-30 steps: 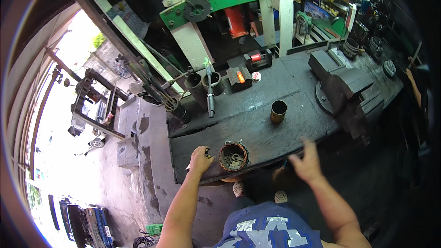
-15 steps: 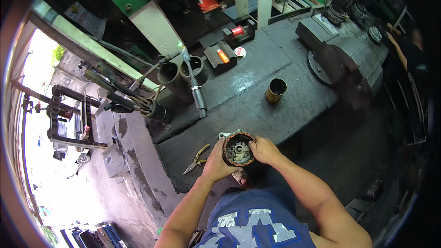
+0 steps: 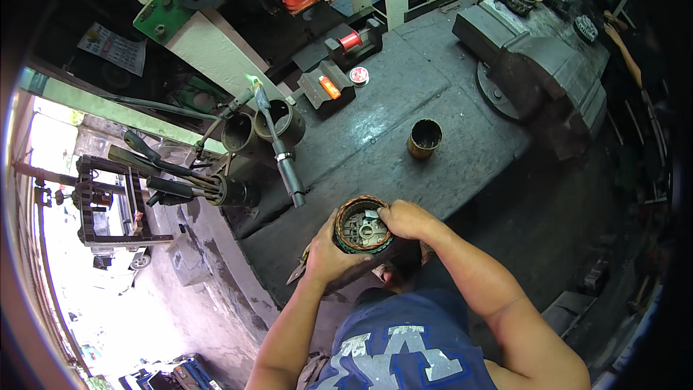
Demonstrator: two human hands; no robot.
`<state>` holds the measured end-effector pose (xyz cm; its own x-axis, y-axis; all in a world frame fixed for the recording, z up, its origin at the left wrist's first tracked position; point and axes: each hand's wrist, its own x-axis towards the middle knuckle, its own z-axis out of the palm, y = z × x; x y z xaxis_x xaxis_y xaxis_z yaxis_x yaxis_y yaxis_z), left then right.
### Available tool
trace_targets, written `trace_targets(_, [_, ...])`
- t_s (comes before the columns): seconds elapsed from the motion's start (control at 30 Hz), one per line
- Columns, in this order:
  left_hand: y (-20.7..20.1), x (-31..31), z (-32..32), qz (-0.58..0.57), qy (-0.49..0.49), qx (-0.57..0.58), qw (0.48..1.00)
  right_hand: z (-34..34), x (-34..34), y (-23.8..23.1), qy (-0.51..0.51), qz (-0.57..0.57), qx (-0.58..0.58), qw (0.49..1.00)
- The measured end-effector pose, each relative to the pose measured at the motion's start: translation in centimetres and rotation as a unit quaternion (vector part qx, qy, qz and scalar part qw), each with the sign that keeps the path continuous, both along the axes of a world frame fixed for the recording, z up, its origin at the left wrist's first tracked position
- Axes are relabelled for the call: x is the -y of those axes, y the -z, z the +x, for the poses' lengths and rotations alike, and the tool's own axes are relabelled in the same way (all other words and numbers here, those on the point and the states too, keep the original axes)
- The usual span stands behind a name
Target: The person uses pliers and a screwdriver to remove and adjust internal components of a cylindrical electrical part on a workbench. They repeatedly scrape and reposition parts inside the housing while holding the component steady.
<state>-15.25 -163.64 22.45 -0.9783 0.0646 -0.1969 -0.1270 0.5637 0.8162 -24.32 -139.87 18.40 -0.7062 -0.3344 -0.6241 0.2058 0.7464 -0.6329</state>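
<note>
A round metal part point(image 3: 363, 225) with copper wire is held in both hands at the near edge of the counter point(image 3: 404, 137).

The part is cupped from below by the left hand point(image 3: 326, 256), and its top rim is gripped by the right hand point(image 3: 404, 218). A brass cup point(image 3: 424, 137) is seen farther back, well apart. A long metal tool point(image 3: 278, 144) is laid near the counter's left edge.

Round motor stator housing point(image 3: 363, 225) is sitting open-face up at the workbench's point(image 3: 404, 137) near edge, copper windings ringing its rim, grey metal parts showing inside. Left hand point(image 3: 328, 254) is cupping it from 8 o'clock; right hand point(image 3: 404, 218) is gripping the rim at 3 o'clock.
</note>
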Motion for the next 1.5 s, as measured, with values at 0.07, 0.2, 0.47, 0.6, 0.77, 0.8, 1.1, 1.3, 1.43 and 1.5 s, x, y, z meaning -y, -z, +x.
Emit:
trace_targets(0.07, [0.4, -0.1, 0.5, 0.008, 0.016, 0.018, 1.0, 0.9, -0.1, 0.0, 0.009, -0.015, -0.034, 0.999])
trace_targets(0.2, [4.2, -1.3, 3.0, -0.09, -0.005, -0.116, 0.989, 3.7, -1.0, 0.1, -0.002, -0.033, -0.113, 0.993])
trace_targets(0.47, [7.8, 6.3, 8.0, -0.202, -0.021, -0.066, 0.977, 2.7, -0.5, 0.6, -0.01, 0.011, -0.112, 0.994])
trace_targets(0.6, [7.5, 10.2, 9.8, -0.28, -0.053, 0.042, 0.958, 3.9, -1.3, 0.0, 0.018, 0.003, -0.157, 0.987])
trace_targets(0.77, [7.7, 11.2, 10.2, -0.266, -0.037, 0.025, 0.963, 6.9, -0.9, -1.5, 0.043, -0.026, -0.332, 0.942])
trace_targets(0.8, [7.2, 11.2, 10.1, -0.266, -0.026, 0.019, 0.963, 7.6, -0.8, -2.2, 0.034, -0.048, -0.383, 0.922])
trace_targets(1.1, [-2.4, 5.9, 11.2, -0.142, 0.186, -0.14, 0.962, 16.0, 5.5, -8.6, -0.265, -0.063, -0.324, 0.906])
trace_targets(1.3, [-1.8, 5.3, 9.6, -0.125, 0.081, -0.285, 0.947, 14.4, 0.1, -8.9, -0.099, -0.058, -0.18, 0.977])
trace_targets(1.43, [2.1, 5.7, 5.4, -0.181, 0.065, -0.174, 0.966, 13.2, -5.1, -8.9, -0.065, -0.116, -0.073, 0.988])
trace_targets(1.5, [3.9, 5.2, 2.5, -0.178, 0.115, -0.112, 0.971, 13.6, -6.1, -9.1, 0.013, -0.095, -0.036, 0.995])
